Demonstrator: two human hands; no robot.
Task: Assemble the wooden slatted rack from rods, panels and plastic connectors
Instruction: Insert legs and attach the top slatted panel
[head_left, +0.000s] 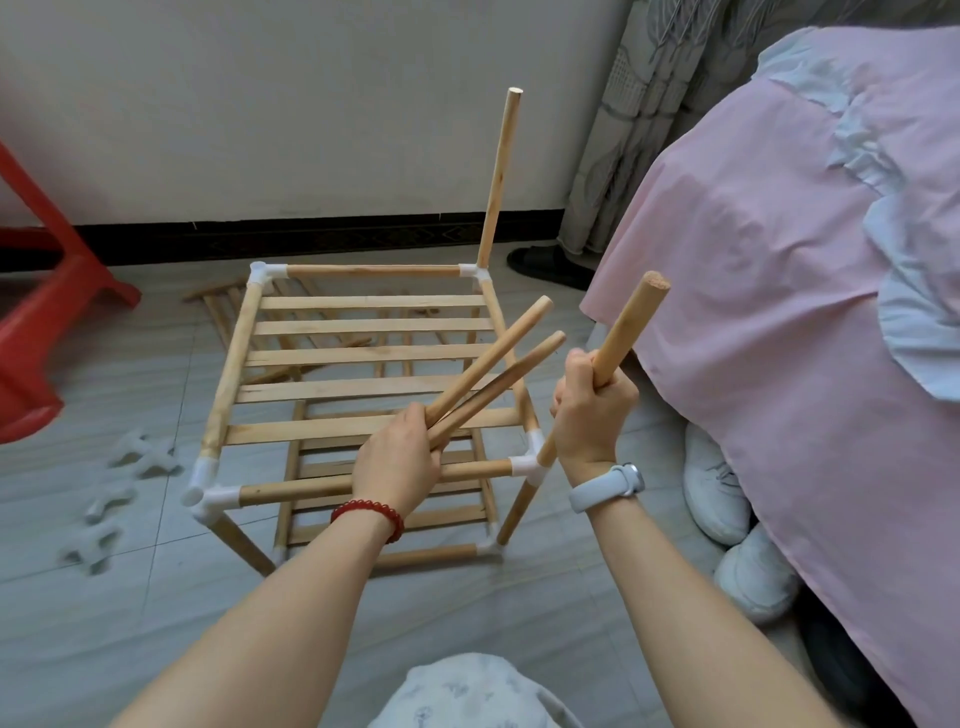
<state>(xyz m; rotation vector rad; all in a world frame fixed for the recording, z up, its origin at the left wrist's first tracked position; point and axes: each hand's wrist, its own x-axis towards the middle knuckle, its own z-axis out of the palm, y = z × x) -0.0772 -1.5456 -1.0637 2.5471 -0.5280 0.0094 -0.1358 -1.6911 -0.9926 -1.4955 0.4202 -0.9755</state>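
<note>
1. A red plastic stool stands at the left edge of the tiled floor, well apart from the rack.
2. Several white plastic connectors lie loose on the tiles to the left of the rack's near-left corner.
3. A spare slatted panel lies flat on the floor behind and partly under the rack.
4. A bed with a pink cover fills the right side; white shoes sit at its foot, just beside the rack's near-right leg, and a dark slipper lies near the curtain.
5. The half-built rack stands in the middle of the floor: two slatted tiers, joined at the corners by white connectors.
6. One upright rod rises from the far-right corner connector.
7. The left hand, with a red bead bracelet at the wrist, hovers over the front rail and grasps two loose rods that fan out up and to the right across the top slats.
8. The right hand, with a pale watch at the wrist, is clenched round a single rod, held tilted.
9. That rod's lower end sits at the near-right corner connector; whether it is seated in the socket cannot be told.
</note>
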